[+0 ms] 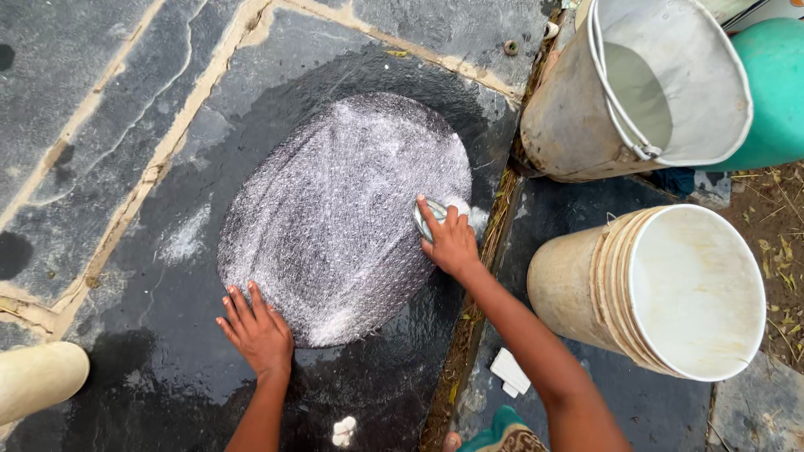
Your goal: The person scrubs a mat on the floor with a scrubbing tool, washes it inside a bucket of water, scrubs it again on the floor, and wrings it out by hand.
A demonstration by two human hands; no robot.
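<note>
The right hand has its fingers curled down over a small scrubbing brush, pressing it against the right edge of a round, soapy mat — only a pale sliver of the brush shows past the fingertips, with a blob of white foam just beside it. The left hand holds nothing: its fingers are spread and laid flat on the lower left rim of the mat, palm down, pinning it in place.

The mat lies flat on a wet, dark stone floor with pale mortar lines between the slabs; its whole top is covered with whitish lather. A dark wet patch rings it on the floor, and a smear of suds sits to its left.

Further out, to the right of the right forearm, a cream bucket lies tilted on its side with its open mouth facing the camera. Above it stands a grey bucket with a wire handle, water visible inside, and a teal container touches it from behind. A small white block of soap lies on the floor near the right elbow — a smaller white lump lies near the left forearm.
</note>
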